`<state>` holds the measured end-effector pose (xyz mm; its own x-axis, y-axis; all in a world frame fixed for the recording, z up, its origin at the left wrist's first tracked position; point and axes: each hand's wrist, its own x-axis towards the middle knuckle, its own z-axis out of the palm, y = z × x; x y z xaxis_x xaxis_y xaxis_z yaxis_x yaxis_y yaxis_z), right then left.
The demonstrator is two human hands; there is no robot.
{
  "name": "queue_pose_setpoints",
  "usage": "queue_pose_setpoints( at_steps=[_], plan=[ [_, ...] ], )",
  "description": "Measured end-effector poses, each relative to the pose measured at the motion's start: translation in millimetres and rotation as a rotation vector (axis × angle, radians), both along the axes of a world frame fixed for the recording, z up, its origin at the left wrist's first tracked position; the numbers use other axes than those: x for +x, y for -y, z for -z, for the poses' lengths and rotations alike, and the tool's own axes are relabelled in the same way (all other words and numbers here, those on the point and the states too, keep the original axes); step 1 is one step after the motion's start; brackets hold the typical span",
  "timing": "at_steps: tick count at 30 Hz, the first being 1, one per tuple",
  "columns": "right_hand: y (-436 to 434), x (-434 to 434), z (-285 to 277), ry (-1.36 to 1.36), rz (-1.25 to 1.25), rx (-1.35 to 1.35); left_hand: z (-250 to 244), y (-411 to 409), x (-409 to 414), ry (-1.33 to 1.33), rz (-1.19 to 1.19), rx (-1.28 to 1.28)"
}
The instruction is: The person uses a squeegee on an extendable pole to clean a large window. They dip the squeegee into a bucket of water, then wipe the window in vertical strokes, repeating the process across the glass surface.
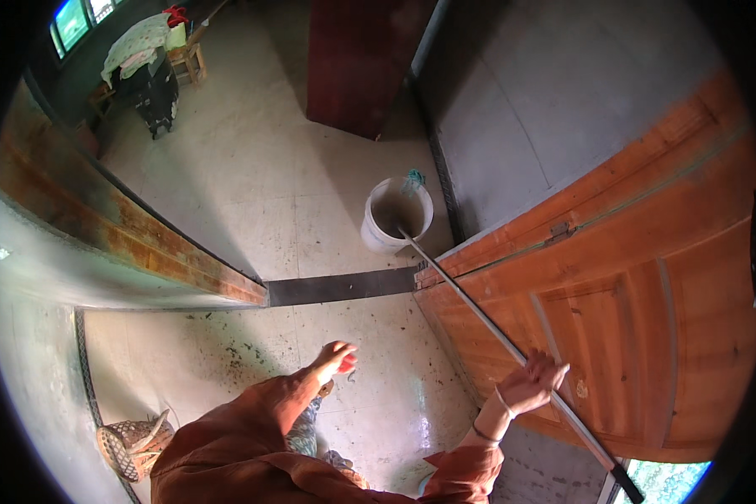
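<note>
My right hand (pixel 533 382) grips the long metal pole (pixel 472 305), which slants across the wooden door. The pole's lower end goes down into a white plastic bucket (pixel 378 233) standing on the floor beyond the threshold; what lies in the bucket is too dark to tell. Its other end, with a black grip, points to the lower right. A knotted teal cord or cloth (pixel 414 181) hangs at the bucket's far rim. My left hand (pixel 337 360) is held over the near floor, fingers curled and partly apart, with nothing clearly seen in it.
The orange-brown wooden door (pixel 605 334) is on the right. A dark threshold strip (pixel 343 286) crosses the doorway, with the door frame (pixel 183 255) at left. Dark debris (pixel 242 353) dots the floor. A woven basket (pixel 132 444) sits at lower left. Farther off are a dark red panel (pixel 353 69) and a cloth-covered black suitcase (pixel 156 94).
</note>
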<state>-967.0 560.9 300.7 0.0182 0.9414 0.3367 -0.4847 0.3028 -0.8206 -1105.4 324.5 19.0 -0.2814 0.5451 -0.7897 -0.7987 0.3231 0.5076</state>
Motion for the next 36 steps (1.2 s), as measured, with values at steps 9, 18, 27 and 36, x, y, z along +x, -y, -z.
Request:
queue_pose_setpoints(
  at_steps=[9,18,27,36],
  plan=[
    [37.8,16.7,30.5,-0.013,0.021,-0.034,24.5,16.5,21.2,-0.006,0.039,-0.109],
    [143.8,95.0,61.7,0.047,0.095,-0.061,-3.2,-154.8,52.6,0.313,-0.016,0.354],
    [273.2,252.5,101.2,-0.705,0.196,-0.436,19.2,-160.4,109.0,0.332,0.084,0.384],
    [414.6,436.8,320.7,-2.007,-0.322,-0.804,12.3,-129.1,149.3,0.265,0.343,0.063]
  ],
)
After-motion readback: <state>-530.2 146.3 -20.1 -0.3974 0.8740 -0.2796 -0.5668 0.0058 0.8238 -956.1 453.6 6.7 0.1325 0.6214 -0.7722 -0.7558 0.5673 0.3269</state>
